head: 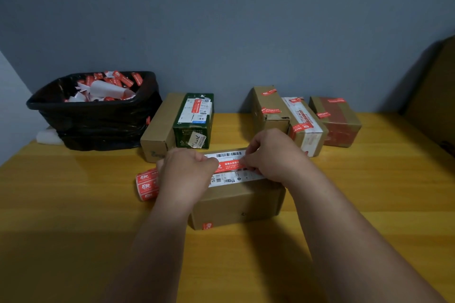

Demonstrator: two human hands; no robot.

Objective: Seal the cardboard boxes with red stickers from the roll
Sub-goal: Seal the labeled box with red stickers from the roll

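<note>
Two hands (189, 167) (268, 155) pinch one sticker (229, 165); six boxes (236, 202).

Black-lined bin (98, 118); yellow wooden table (73, 204)

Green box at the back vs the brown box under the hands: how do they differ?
1. The green box has dark green printed sides; the brown box is plain cardboard.
2. The green box stands untouched at the back beside another carton; the brown box sits nearest, with the left hand and right hand holding a red sticker over its top.

Shared: both carry a white shipping label on top and rest on the wooden table.
</note>
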